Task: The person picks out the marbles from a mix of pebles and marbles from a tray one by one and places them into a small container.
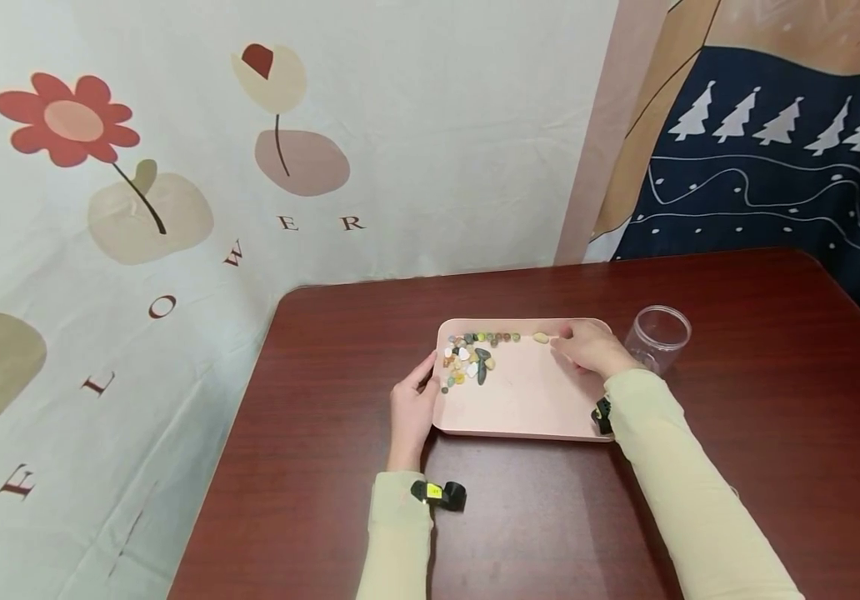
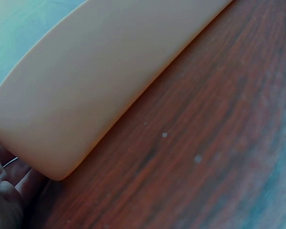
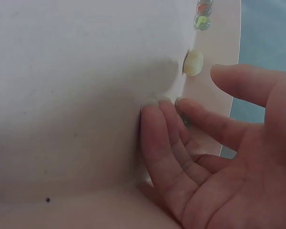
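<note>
— Pale yellow-green sleeves (image 1: 396,542) reach across a reddish-brown worktop (image 1: 310,467), black wrist cameras (image 1: 454,497) at both cuffs.

— And the left hand (image 1: 412,408)?

— It touches the left side of a pink tray (image 1: 520,412), thumb and forefinger parted. Whether its grip pinches the edge, I cannot tell; the left wrist view catches only part of the fingers, at the tray's corner.

— What lies inside?

— Pebbles (image 1: 472,369) in white, yellow, orange and dark green, loosely clustered toward the tray's left end.

— The right hand (image 1: 591,346)?

— Over the tray's far right, its grip spread, thumb well clear of the gently bent fingers. A pale yellow stone (image 3: 194,63) lies just beyond the thumb and forefinger tips, touching neither. One greenish marble (image 3: 185,120) peeks from behind the forefinger; contact there cannot be told.

— Farther back?

— Small round marbles (image 1: 502,337) line the tray's far wall, left of the pale yellow stone. To the tray's right, a clear jar (image 1: 643,346) stands on the worktop, its base partly hidden by the right arm.

— And the backdrop?

— White cloth (image 1: 437,183) printed with flowers and the letters "FLOWER"; at far right, navy cloth (image 1: 760,187) bearing white trees.
</note>
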A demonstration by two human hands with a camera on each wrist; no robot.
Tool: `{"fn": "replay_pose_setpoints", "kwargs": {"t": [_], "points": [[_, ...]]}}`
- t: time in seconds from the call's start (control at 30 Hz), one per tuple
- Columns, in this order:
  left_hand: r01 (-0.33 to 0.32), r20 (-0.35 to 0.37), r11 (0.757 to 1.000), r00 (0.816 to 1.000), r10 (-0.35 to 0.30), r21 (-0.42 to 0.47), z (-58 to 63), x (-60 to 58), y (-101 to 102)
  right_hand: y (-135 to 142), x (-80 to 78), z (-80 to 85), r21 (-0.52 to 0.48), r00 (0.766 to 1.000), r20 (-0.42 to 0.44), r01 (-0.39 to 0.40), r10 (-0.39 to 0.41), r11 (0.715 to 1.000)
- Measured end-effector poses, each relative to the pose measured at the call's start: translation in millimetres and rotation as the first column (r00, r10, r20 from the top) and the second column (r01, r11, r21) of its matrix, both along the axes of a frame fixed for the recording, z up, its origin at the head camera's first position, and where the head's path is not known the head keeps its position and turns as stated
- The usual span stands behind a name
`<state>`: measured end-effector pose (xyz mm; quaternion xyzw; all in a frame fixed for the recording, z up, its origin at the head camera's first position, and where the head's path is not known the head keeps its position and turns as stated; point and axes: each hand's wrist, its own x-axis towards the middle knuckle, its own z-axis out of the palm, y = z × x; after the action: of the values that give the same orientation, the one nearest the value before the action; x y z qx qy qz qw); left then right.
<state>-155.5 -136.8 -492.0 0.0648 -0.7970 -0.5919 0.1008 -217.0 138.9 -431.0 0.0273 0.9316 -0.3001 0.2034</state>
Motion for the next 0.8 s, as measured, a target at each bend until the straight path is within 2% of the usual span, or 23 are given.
{"fn": "replay_pose_setpoints", "kwargs": {"t": [0.3, 0.47, 0.67, 0.8], "points": [[0.009, -0.005, 1.000, 1.000, -0.009, 0.021, 1.6, -0.3, 0.3, 1.5, -1.2, 3.9, 0.100, 0.988, -0.091, -0.114, 0.124, 0.988], [0.000, 0.007, 1.000, 1.000, 0.000, 0.008, 1.2, 0.4, -0.3, 0.5, -3.3, 1.9, 0.116, 0.978, -0.136, -0.141, 0.156, 0.983], [0.001, 0.012, 1.000, 1.000, -0.002, 0.015, 0.7, 0.9, 0.3, 2.3, -3.4, -0.7, 0.099, 0.967, -0.164, -0.183, 0.197, 0.978], [0.000, 0.011, 1.000, 1.000, 0.000, 0.013, -0.2, 0.4, 0.3, 1.8, -4.5, -2.9, -0.006, 0.982, -0.102, -0.158, 0.157, 0.987]]}}
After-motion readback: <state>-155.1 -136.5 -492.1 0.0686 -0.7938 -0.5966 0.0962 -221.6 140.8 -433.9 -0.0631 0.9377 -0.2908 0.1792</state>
